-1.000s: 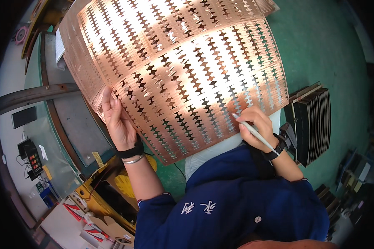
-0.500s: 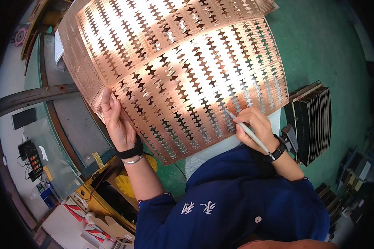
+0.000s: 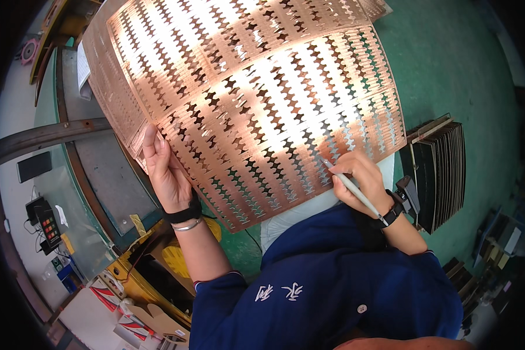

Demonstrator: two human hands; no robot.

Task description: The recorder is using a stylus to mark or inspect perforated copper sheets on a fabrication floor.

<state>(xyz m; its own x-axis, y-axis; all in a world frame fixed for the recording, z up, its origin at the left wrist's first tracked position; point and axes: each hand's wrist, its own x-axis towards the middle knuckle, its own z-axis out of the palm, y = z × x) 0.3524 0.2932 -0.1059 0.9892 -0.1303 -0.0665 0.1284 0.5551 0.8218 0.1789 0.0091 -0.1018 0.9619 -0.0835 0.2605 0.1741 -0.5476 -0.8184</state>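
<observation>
A thin copper-coloured sheet (image 3: 239, 131) with rows of star-shaped cut-outs spreads across the upper middle, tilted and shining brightly. At its left edge, my left hand (image 3: 164, 166) grips the rim; part of the grip is hidden. My right hand (image 3: 360, 178) is closed in a pen grip around a slim, pale grey pen-shaped tool (image 3: 354, 191) with a pointed metal tip. That tip meets the sheet near its lower right, beside a row of cut-outs. More copper sheets (image 3: 102, 87) show behind its left side.
A rack of dark upright plates (image 3: 440, 172) stands on the green floor (image 3: 449, 64) at the right. To the left is a metal-framed bench (image 3: 102, 166). Below it are a yellow metal frame (image 3: 135, 280) and an opened cardboard box (image 3: 157, 321). A pale cloth (image 3: 277, 228) lies under the sheet's near edge.
The tool's tip has shifted very slightly on the sheet. My left hand and the sheet stay in place.
</observation>
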